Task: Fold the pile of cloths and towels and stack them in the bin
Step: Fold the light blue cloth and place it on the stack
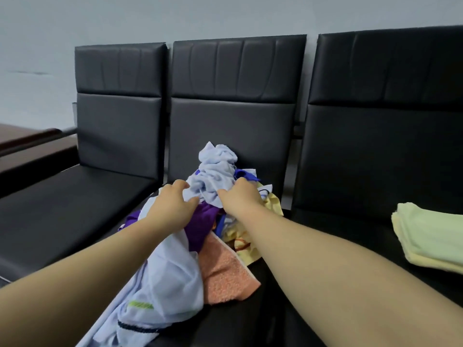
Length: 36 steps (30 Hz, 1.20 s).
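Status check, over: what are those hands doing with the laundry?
Left hand and right hand pinch crumpled pale lilac cloth atop pile on black padded seat. Folded pale yellow towel lies aside, right seat. No bin in view.

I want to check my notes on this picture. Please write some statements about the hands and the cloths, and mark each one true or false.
1. The left hand and the right hand both grip the pale blue cloth atop the pile. True.
2. The pile lies on the left chair. False: it lies on the middle chair.
3. The folded yellow towels lie on the right chair. True.
4. The orange towel tops the pile. False: it lies low, at the pile's near edge.
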Each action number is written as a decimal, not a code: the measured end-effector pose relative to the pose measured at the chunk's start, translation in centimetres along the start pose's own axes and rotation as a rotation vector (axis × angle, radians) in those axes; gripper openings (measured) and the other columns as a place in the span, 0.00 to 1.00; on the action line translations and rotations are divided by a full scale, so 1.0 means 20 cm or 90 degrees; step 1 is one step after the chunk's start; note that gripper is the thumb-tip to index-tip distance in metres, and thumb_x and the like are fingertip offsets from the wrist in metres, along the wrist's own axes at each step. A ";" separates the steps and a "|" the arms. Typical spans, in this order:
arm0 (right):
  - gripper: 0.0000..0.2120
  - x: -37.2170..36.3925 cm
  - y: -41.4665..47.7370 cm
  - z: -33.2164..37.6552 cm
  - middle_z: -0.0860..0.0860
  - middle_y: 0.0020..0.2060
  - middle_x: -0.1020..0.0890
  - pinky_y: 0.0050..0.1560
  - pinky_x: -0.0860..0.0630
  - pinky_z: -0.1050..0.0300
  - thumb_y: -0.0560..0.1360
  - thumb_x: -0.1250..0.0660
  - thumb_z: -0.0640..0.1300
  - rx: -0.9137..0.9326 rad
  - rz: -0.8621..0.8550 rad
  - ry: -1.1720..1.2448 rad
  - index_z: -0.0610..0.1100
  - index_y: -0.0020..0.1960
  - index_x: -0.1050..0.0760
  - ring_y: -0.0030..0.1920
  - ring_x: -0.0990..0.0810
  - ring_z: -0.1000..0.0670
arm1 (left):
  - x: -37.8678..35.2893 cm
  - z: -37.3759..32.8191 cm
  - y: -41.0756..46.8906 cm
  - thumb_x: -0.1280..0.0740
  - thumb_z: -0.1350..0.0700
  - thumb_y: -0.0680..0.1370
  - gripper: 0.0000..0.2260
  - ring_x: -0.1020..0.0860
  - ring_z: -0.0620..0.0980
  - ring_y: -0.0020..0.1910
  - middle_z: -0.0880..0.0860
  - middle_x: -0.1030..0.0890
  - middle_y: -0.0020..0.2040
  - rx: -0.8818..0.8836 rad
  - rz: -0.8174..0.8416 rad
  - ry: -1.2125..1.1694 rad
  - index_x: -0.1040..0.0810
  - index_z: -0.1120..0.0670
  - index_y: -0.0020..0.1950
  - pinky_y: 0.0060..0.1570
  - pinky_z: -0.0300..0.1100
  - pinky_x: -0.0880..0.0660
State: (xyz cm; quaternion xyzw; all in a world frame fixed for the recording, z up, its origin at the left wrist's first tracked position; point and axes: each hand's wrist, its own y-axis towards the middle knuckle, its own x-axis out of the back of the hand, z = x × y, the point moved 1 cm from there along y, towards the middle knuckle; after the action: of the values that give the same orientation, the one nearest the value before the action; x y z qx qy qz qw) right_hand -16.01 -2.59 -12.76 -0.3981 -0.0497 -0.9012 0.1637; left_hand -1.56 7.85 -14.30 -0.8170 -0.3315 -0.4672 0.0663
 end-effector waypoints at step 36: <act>0.12 1.40 -0.67 -1.28 0.46 0.37 0.26 0.42 0.27 0.51 0.82 0.37 0.45 -0.325 -0.128 0.426 0.46 0.41 0.30 0.36 0.27 0.48 | -0.58 -1.49 -0.67 0.31 0.59 0.77 0.09 0.18 0.55 0.51 0.58 0.16 0.52 -0.014 0.636 -0.447 0.18 0.55 0.57 0.54 0.51 0.21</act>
State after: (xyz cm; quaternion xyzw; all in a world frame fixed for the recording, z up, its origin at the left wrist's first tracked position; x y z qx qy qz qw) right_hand -56.01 -2.79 -8.97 -0.1051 0.1920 -0.9755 -0.0213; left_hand -35.00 0.14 -9.83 -0.9795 0.0948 -0.0856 0.1561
